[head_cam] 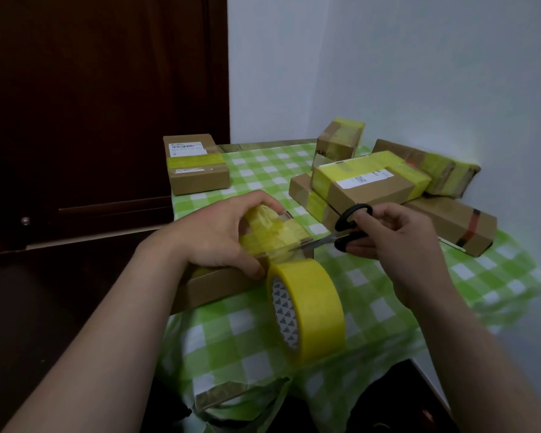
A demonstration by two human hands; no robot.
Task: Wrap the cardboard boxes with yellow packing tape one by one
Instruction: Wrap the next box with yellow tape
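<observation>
A flat cardboard box banded with yellow tape lies at the table's near left edge. My left hand grips its taped top, thumb on the front side. The yellow tape roll hangs in front of the box by a short strip of tape. My right hand holds black-handled scissors; the blades point left and meet the strip just above the roll.
A green-checked cloth covers the table. One taped box sits at the back left. Several taped boxes are piled at the back right against the white wall. A dark wooden door stands to the left.
</observation>
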